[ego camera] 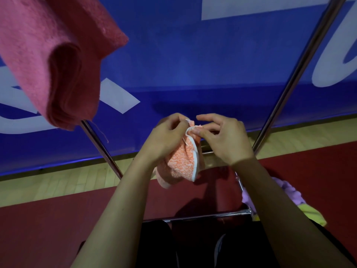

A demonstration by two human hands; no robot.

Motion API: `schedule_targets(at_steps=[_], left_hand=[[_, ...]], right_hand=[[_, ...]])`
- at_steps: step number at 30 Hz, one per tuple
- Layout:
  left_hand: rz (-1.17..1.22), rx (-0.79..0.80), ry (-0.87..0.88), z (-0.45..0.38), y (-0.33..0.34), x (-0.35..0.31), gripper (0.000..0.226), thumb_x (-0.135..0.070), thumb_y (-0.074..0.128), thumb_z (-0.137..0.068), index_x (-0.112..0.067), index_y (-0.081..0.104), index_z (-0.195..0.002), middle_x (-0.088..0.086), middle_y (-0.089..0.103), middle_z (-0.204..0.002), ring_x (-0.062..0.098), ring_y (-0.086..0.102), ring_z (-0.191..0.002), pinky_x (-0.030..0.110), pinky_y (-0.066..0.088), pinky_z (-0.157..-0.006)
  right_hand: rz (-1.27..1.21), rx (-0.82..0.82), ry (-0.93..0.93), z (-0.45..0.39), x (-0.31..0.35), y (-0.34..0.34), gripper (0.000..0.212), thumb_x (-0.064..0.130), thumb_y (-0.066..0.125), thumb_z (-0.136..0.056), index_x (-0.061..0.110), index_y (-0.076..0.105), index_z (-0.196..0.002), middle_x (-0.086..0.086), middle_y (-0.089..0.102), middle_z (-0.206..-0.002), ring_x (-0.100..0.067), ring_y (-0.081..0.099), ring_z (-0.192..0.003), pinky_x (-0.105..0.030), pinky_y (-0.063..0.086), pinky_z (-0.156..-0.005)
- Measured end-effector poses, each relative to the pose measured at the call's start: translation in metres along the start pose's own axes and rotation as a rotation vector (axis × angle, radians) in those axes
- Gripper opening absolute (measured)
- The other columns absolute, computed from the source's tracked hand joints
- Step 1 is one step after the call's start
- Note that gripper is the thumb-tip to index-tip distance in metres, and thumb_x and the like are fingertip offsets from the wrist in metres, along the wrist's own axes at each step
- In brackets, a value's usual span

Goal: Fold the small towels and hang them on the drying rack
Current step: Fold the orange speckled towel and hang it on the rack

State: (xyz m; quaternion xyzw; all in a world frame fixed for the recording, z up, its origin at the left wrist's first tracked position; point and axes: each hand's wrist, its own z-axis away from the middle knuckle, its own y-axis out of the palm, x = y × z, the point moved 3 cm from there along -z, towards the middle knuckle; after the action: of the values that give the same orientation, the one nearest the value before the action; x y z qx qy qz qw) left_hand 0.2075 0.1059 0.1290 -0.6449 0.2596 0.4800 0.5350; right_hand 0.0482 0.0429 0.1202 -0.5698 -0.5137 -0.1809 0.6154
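Two long shiny metal bars of the drying rack (301, 62) stood up and leaned apart, wide enough that towels could hang between them without bunching. Behind them ran a big blue banner with white shapes (193, 55), and under it lay a wooden and red floor (58, 206). A folded dark pink fluffy towel (58, 60) hung over a high part of the rack on the left, so that one looked done. Low on the right, a soft purple and yellow pile of cloth (289, 192) sat by the rack's lower bar, probably more towels waiting for their turn. In the middle, held up in the air in front of the rack, was a small orange and white speckled towel with a white edge (181, 161). The left hand (166, 138) was closed around its top, and the right hand (226, 140) pinched a corner with thumb and finger. I think the hands met there to line up the corners for a neat fold.
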Motion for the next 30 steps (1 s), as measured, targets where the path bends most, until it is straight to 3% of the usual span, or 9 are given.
schedule_targets(at_steps=[4,10,13,17,20,26,30], left_hand=[[-0.093,-0.014,0.101,0.0,-0.002,0.001,0.017,-0.026,0.06,-0.104,-0.023,0.076,-0.102,-0.014,0.077,-0.099,-0.008,0.068,-0.089,0.005,0.046,-0.072],[-0.206,-0.151,0.077,-0.004,-0.006,0.007,0.016,-0.038,0.064,-0.099,-0.026,0.076,-0.097,-0.013,0.077,-0.089,0.0,0.07,-0.083,0.023,0.054,-0.071],[-0.187,-0.068,0.117,-0.003,-0.004,0.006,0.014,-0.034,0.064,-0.101,-0.026,0.075,-0.096,-0.01,0.077,-0.088,0.002,0.071,-0.084,0.025,0.055,-0.075],[-0.155,0.067,0.191,0.001,-0.001,0.003,0.013,-0.024,0.061,-0.104,-0.022,0.072,-0.098,-0.008,0.078,-0.096,0.004,0.072,-0.09,0.022,0.053,-0.081],[-0.202,0.072,0.244,0.001,0.0,0.003,0.014,-0.03,0.061,-0.105,-0.024,0.071,-0.098,-0.015,0.077,-0.096,-0.003,0.07,-0.091,0.018,0.053,-0.08],[-0.212,0.069,0.284,-0.001,0.002,0.001,0.014,-0.031,0.06,-0.105,-0.025,0.071,-0.097,-0.016,0.077,-0.096,-0.001,0.071,-0.089,0.016,0.054,-0.077],[-0.225,0.101,0.255,-0.003,0.002,0.003,0.014,-0.034,0.059,-0.105,-0.027,0.07,-0.099,-0.017,0.076,-0.098,-0.003,0.07,-0.091,0.023,0.056,-0.081]], right_hand=[[0.0,0.022,0.009,0.002,0.0,0.002,0.035,0.04,0.079,-0.087,0.028,0.073,-0.119,0.018,0.078,-0.087,0.013,0.069,-0.083,-0.002,0.046,-0.077],[0.013,0.043,-0.01,0.004,0.003,-0.001,0.036,0.041,0.077,-0.087,0.029,0.073,-0.121,0.018,0.078,-0.087,0.013,0.069,-0.083,-0.008,0.051,-0.081],[0.009,0.029,-0.008,0.003,0.0,0.0,0.038,0.043,0.078,-0.086,0.028,0.073,-0.121,0.016,0.079,-0.09,0.013,0.069,-0.085,-0.011,0.053,-0.085],[-0.002,0.023,-0.009,-0.001,-0.005,-0.002,0.026,0.038,0.079,-0.086,0.025,0.078,-0.108,0.013,0.079,-0.087,0.012,0.07,-0.083,-0.009,0.054,-0.078],[0.024,0.036,-0.018,-0.002,-0.007,-0.004,0.022,0.036,0.079,-0.087,0.025,0.079,-0.106,0.013,0.078,-0.087,0.011,0.07,-0.082,-0.008,0.053,-0.075],[0.065,0.017,-0.057,-0.003,-0.008,-0.009,0.02,0.035,0.077,-0.089,0.024,0.079,-0.105,0.015,0.077,-0.088,0.008,0.071,-0.084,-0.017,0.057,-0.08],[0.087,0.021,-0.069,-0.003,-0.01,-0.009,0.021,0.034,0.074,-0.091,0.026,0.078,-0.111,0.014,0.078,-0.093,0.007,0.071,-0.088,-0.02,0.058,-0.085]])
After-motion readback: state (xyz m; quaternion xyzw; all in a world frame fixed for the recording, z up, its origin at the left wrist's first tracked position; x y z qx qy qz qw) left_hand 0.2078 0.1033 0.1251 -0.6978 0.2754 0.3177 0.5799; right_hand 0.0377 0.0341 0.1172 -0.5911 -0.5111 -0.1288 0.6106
